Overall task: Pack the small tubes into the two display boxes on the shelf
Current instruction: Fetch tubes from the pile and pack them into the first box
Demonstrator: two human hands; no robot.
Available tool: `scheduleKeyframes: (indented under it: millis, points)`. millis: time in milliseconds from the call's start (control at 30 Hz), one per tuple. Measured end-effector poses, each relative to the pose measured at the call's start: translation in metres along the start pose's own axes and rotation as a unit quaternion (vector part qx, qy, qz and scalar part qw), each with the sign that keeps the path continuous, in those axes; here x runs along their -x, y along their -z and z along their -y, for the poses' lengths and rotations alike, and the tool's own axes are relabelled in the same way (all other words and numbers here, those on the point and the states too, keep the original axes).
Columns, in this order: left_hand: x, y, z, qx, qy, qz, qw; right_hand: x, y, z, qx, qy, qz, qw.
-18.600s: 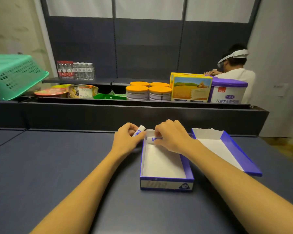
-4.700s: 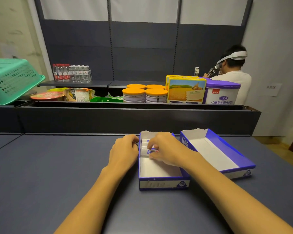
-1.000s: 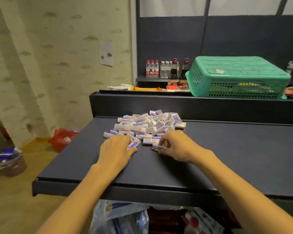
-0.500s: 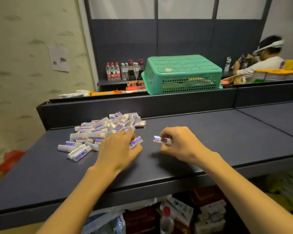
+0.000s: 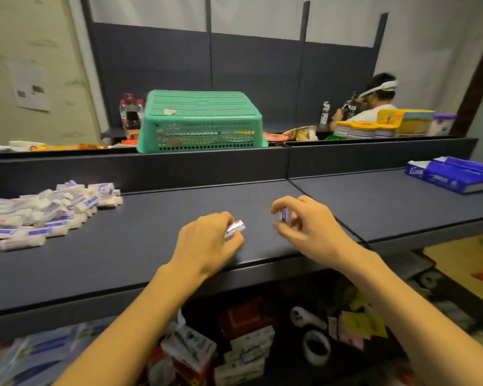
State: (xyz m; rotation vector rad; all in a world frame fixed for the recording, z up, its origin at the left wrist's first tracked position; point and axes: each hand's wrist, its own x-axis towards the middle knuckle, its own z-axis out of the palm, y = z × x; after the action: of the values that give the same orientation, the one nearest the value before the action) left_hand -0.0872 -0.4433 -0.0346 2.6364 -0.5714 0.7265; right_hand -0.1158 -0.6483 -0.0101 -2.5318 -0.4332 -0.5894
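A heap of small white tubes [image 5: 44, 210] with blue and red print lies at the left of the dark shelf [image 5: 140, 246]. My left hand [image 5: 207, 242] is closed around one small tube [image 5: 235, 227], whose end pokes out past my fingers. My right hand [image 5: 308, 228] pinches another small tube [image 5: 285, 214] upright between thumb and fingers. Both hands hover over the shelf's middle, right of the heap. The two blue display boxes [image 5: 454, 175] sit at the far right of the shelf, side by side.
An upturned green basket [image 5: 201, 122] stands on the ledge behind the shelf, with bottles, tins and cartons along it. A person with a headset [image 5: 374, 100] sits at the back right. Packaged goods lie on the floor below the shelf's front edge.
The view has swung right, so the heap now sits far left and the display boxes have come into sight. Both hands have carried their tubes right, away from the heap.
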Motion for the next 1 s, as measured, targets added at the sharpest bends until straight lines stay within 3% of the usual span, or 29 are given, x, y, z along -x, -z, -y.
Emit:
scheduleKeyframes:
  millis: [267, 867, 1000]
  points:
    - [-0.052, -0.063, -0.116, 0.025, -0.049, 0.012, 0.998, 0.032, 0.08, -0.101, -0.016, -0.08, 0.022, 0.996]
    - [-0.251, -0.228, -0.338, 0.036, -0.146, 0.063, 0.987, 0.013, 0.222, -0.393, 0.078, -0.122, -0.025, 0.989]
    - [-0.291, -0.261, -0.388, 0.029, -0.162, 0.075, 0.984, 0.01, 0.254, -0.457, 0.051, -0.12, -0.056, 0.99]
